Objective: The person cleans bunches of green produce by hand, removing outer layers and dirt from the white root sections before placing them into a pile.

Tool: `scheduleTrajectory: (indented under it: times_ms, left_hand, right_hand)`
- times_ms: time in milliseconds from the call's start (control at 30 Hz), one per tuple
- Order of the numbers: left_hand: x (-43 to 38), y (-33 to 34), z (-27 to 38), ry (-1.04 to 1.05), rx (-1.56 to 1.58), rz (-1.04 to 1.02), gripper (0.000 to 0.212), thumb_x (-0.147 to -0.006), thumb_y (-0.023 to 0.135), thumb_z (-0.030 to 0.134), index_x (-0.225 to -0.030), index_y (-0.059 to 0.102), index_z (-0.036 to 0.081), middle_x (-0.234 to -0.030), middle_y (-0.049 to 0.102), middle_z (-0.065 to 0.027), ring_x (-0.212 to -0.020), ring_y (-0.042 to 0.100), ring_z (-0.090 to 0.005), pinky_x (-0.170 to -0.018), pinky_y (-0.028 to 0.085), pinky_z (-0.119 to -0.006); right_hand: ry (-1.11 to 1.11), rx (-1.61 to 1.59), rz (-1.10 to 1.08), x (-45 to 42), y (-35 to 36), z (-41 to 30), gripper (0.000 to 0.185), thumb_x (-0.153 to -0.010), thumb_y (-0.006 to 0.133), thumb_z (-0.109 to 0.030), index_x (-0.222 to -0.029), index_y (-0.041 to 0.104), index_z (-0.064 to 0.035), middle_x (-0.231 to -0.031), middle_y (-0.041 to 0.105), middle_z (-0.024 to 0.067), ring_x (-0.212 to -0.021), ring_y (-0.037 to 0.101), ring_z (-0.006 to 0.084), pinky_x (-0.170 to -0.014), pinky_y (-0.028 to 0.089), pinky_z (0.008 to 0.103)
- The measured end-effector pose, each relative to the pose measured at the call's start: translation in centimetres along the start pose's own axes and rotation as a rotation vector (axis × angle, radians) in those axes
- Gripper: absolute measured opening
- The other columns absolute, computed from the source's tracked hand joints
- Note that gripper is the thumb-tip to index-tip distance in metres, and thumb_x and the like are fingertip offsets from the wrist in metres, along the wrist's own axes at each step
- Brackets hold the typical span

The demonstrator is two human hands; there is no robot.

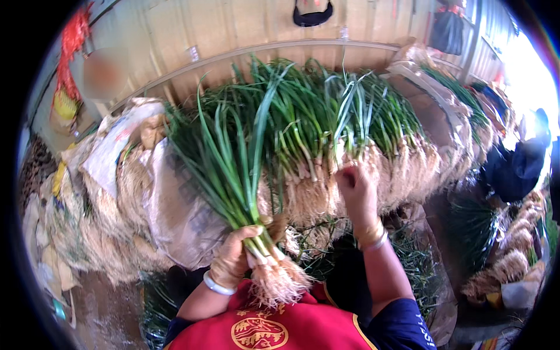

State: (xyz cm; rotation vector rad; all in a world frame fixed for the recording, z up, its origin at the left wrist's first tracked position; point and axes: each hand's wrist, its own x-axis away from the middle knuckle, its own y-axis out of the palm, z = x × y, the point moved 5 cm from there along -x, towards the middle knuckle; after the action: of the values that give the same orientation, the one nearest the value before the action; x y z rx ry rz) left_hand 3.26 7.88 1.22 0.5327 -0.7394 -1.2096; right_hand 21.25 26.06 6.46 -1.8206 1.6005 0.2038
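Note:
In my left hand (234, 251) is a bunch of scallions (258, 245), gripped around the pale lower stalks. Its long green leaves fan up and to the left, and a tangle of fibrous roots (280, 280) hangs over my red apron (302, 328). My right hand (359, 188) is raised at a broad pile of scallions (302, 127), by the white stalk ends and roots. Its fingers are curled, and their tips are too blurred to show whether they grip a stalk. Both hands appear to wear thin gloves.
Sacking (183, 210) and root bundles (109, 214) stand at the left. Behind the pile runs a ribbed wall (210, 30). Loose green leaves (411, 262) lie below my right arm. At the far right, a person in dark clothing (516, 162) is beside more scallions (472, 232).

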Motion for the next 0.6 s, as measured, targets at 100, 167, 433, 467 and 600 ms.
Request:
scheduleTrajectory:
  times_ms: [100,167,433,467,600]
  left_hand:
    - [-0.7,-0.5,-0.9,-0.069,0.008,-0.128,0.037,-0.081,0.054,0.019,-0.113,0.052,0.002,-0.098,0.061,-0.0267,-0.068,0.065,-0.0395,-0.063,0.057,-0.045]
    - [-0.6,-0.1,-1.1,-0.09,0.084,-0.143,0.038,-0.081,0.054,0.019,-0.114,0.053,0.001,-0.113,0.056,-0.0251,-0.071,0.064,-0.0407,-0.061,0.056,-0.047]
    - [0.5,0.5,-0.8,-0.009,0.139,-0.134,0.026,-0.075,0.058,0.019,-0.097,0.059,0.004,-0.092,0.058,-0.0122,-0.086,0.061,-0.0328,-0.078,0.052,-0.044]
    - [0.6,0.3,-0.6,0.003,0.09,-0.122,0.021,-0.074,0.059,0.018,-0.091,0.058,0.004,-0.086,0.055,-0.0093,-0.082,0.058,-0.027,-0.082,0.05,-0.042]
    - [1.7,0.9,0.0,0.004,0.09,-0.219,0.014,-0.072,0.059,0.014,-0.084,0.054,0.007,-0.085,0.054,-0.0072,-0.083,0.053,-0.0188,-0.085,0.045,-0.04]
  right_hand:
    - [-0.042,-0.141,-0.252,6.8,3.3,-4.2,0.016,-0.079,0.07,-0.018,-0.081,0.061,-0.0046,-0.072,0.061,0.0126,-0.067,0.062,0.0247,-0.062,0.05,0.0333]
    - [-0.052,-0.128,-0.441,9.8,4.8,-4.9,0.022,-0.078,0.072,-0.022,-0.083,0.061,-0.0048,-0.073,0.061,0.0126,-0.067,0.061,0.0272,-0.062,0.05,0.0343]
    - [0.77,-1.056,-0.62,8.1,13.4,-2.2,0.028,-0.095,0.049,-0.022,-0.108,0.057,0.0009,-0.092,0.063,0.0058,-0.081,0.059,0.0129,-0.074,0.047,0.0219]
    - [0.775,-1.068,-0.612,8.1,14.5,-2.2,0.025,-0.095,0.049,-0.021,-0.104,0.058,-0.0003,-0.087,0.063,0.0053,-0.076,0.058,0.0121,-0.069,0.047,0.0228]
    - [0.822,-1.072,-0.702,9.1,16.6,0.7,0.026,-0.096,0.047,-0.024,-0.09,0.059,-0.0017,-0.068,0.059,0.005,-0.055,0.056,0.0121,-0.048,0.046,0.0258]
